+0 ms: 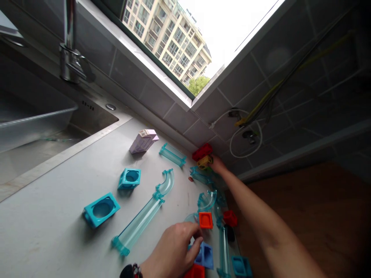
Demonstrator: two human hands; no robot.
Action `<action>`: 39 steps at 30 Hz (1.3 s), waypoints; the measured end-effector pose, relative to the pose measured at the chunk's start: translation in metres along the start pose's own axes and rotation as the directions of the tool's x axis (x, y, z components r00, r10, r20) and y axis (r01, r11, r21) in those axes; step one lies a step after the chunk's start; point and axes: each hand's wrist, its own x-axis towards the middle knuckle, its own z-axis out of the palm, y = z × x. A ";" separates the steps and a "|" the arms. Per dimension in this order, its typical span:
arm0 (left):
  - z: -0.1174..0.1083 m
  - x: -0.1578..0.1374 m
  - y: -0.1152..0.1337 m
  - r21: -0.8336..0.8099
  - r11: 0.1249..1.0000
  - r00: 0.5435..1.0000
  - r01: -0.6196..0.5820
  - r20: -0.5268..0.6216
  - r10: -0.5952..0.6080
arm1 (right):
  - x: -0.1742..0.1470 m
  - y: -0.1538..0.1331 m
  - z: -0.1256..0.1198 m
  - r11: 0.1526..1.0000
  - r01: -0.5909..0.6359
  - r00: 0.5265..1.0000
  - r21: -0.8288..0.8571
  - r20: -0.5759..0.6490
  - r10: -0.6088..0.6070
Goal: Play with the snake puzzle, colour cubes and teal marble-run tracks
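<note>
My right hand [216,163] reaches to the back of the counter, with its fingers closed on a yellow block [205,162]. A red block [202,152] is right behind the yellow one, and a clear teal track piece [200,176] lies just below. Nearer to me, my left hand [177,247] hovers with loosely curled fingers, thumb and index apart, and nothing visible between them. Around it are an orange-red block [205,220], a blue block [206,255] and another red block [196,272], partly hidden by the hand.
Joined teal tracks [140,223] and two teal blocks [102,208] [129,178] stand on the white counter [66,243]. A pale pink box [143,141] is by the wall. The sink [95,120] and faucet [69,63] are left. Cables [261,102] hang right, beyond the counter edge.
</note>
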 end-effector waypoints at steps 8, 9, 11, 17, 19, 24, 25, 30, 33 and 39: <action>-0.004 0.000 -0.001 0.125 0.989 0.997 -0.073 -0.009 0.075 | -0.089 0.001 -0.017 0.993 -0.060 0.973 0.100 -0.215 0.080; -0.005 0.000 -0.001 0.128 0.989 0.997 -0.080 -0.012 0.082 | -0.107 0.002 -0.021 0.993 -0.051 0.973 0.111 -0.221 0.074; -0.005 0.000 -0.002 0.131 0.987 0.995 -0.098 -0.013 0.100 | -0.148 0.005 -0.031 0.991 -0.022 0.976 0.130 -0.214 0.050; 0.000 0.001 -0.007 0.193 0.971 0.989 -0.144 -0.015 0.150 | -0.279 0.000 -0.064 0.983 0.009 0.979 0.185 -0.200 0.029; 0.001 0.001 -0.011 0.231 0.962 0.987 -0.147 -0.032 0.158 | -0.322 -0.007 -0.070 0.978 0.004 0.979 0.209 -0.201 0.039; 0.003 0.003 -0.017 0.342 0.918 0.975 -0.200 -0.020 0.220 | -0.414 -0.025 -0.067 0.956 0.005 0.976 0.292 -0.209 0.059; 0.003 0.003 -0.018 0.367 0.905 0.972 -0.214 -0.009 0.234 | -0.426 -0.027 -0.067 0.953 0.014 0.978 0.302 -0.202 0.050; 0.003 0.001 -0.016 0.443 0.857 0.962 -0.262 0.051 0.268 | -0.447 -0.021 -0.079 0.945 0.016 0.988 0.328 -0.150 0.035; -0.001 -0.002 -0.012 0.483 0.831 0.958 -0.275 0.070 0.276 | -0.451 -0.018 -0.084 0.935 0.037 0.988 0.353 -0.154 0.019; 0.003 -0.007 -0.007 0.591 0.759 0.951 -0.274 0.051 0.304 | -0.458 -0.056 -0.058 0.901 0.188 0.976 0.390 -0.173 -0.129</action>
